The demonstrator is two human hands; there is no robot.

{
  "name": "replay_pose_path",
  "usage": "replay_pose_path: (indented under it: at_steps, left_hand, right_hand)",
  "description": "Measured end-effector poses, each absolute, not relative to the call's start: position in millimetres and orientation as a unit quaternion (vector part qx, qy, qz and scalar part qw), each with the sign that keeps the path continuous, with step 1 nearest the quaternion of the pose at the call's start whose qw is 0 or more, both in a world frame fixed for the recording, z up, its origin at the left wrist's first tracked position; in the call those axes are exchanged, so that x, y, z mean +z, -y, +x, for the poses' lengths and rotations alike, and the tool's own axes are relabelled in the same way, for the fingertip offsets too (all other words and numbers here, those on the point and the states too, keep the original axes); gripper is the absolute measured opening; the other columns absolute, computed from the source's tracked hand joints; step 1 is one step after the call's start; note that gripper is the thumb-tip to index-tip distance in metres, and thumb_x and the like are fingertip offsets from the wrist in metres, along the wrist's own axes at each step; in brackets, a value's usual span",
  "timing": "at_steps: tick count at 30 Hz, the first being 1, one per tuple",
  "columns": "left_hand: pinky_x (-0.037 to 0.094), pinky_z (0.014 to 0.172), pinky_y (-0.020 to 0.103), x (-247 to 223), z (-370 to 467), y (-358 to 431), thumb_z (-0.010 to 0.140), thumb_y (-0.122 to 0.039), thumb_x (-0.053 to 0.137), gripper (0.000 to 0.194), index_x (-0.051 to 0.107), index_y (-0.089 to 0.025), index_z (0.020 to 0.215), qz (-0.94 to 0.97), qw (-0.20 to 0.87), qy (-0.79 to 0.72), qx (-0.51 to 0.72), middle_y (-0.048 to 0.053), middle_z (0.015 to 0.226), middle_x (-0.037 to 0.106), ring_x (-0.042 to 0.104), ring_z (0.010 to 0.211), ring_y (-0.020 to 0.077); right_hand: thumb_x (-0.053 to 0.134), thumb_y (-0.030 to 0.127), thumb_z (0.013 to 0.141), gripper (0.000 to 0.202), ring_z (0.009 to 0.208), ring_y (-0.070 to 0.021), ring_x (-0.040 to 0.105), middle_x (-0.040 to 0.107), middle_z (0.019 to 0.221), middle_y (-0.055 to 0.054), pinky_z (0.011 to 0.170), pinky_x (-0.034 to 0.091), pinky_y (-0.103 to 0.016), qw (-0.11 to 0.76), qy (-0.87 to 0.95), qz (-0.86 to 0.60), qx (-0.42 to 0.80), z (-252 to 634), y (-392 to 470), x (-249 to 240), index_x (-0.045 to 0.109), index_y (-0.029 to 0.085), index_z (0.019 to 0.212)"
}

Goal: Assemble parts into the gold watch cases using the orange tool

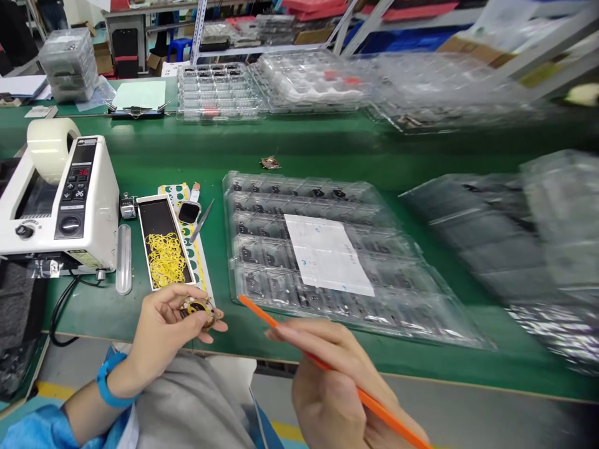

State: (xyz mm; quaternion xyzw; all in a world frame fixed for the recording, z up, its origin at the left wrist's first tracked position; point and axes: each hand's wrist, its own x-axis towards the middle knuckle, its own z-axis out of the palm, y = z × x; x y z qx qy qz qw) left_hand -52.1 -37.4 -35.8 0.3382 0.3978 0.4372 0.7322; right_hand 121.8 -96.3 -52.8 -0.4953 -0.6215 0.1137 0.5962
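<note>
My left hand, with a blue band at the wrist, is closed around a small round watch-like part with gold edges and a yellow ring on it. Held in my right hand is a thin orange stick, its tip pointing up and to the left, apart from the round part. Just beyond my left hand stands a white-rimmed box with a heap of yellow rings. Beside the box lie a watch and pointed tweezers on a patterned strip.
A white tape dispenser stands at left. Clear trays holding dark parts, with a paper sheet on top, occupy the middle. More trays line the back. Another small round part lies beyond. Blurred plastic trays are at right.
</note>
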Motion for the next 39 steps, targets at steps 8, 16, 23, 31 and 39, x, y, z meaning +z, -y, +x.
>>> replay_pose_path:
  at_steps: [8,16,23,31,39]
  left_hand:
    - [0.046,0.038,0.012,-39.3,-52.4,40.5,0.078,-0.013,0.072,0.005,0.067,-0.016,0.078,0.429,0.639,-0.409,0.49,0.004,0.065,0.073,0.074,0.058,0.0181]
    - [0.063,0.078,0.022,-39.3,-56.8,58.9,0.08,-0.003,0.063,0.034,0.074,-0.019,0.109,0.574,0.487,-0.438,0.492,0.005,0.102,0.079,0.077,0.086,0.0198]
    - [0.06,0.087,0.02,-42.2,-63.5,64.6,0.079,0.006,0.06,0.057,0.068,-0.025,0.126,0.65,0.368,-0.43,0.507,0.003,0.115,0.076,0.075,0.096,0.0195]
    - [0.058,0.088,0.018,-45.6,-66.3,62.0,0.082,0.004,0.06,0.055,0.066,-0.027,0.128,0.661,0.373,-0.44,0.48,0.0,0.115,0.076,0.075,0.096,0.017]
    - [0.06,0.089,0.026,-52.3,-69.7,55.9,0.083,-0.003,0.059,0.046,0.067,-0.021,0.125,0.588,0.457,-0.489,0.455,0.004,0.116,0.075,0.075,0.096,0.0208]
  right_hand:
    - [0.039,0.014,0.102,0.025,0.073,-0.0174,0.064,0.067,0.081,-0.008,0.067,0.056,-0.031,0.541,0.71,-0.449,0.051,96.6,95.2,-42.2,0.065,0.015,0.104]
    - [0.064,0.001,0.088,0.019,0.067,-0.0153,0.066,0.07,0.081,-0.007,0.059,0.055,-0.025,0.506,0.706,-0.495,-0.005,73.5,74.8,-48.9,0.066,0.015,0.1]
    - [0.059,0.006,0.09,0.016,0.066,-0.0142,0.067,0.068,0.078,-0.003,0.059,0.056,-0.023,0.488,0.696,-0.522,0.074,70.1,69.8,-40.5,0.064,0.019,0.098]
    - [0.056,0.004,0.089,0.014,0.062,-0.0125,0.061,0.064,0.073,-0.002,0.055,0.049,-0.022,0.479,0.727,-0.483,0.091,73.7,59.1,-41.7,0.058,0.018,0.088]
    - [0.057,0.011,0.085,0.019,0.048,-0.0093,0.044,0.051,0.059,0.003,0.042,0.033,-0.021,0.508,0.66,-0.457,0.311,73.8,55.0,-30.6,0.052,0.02,0.068]
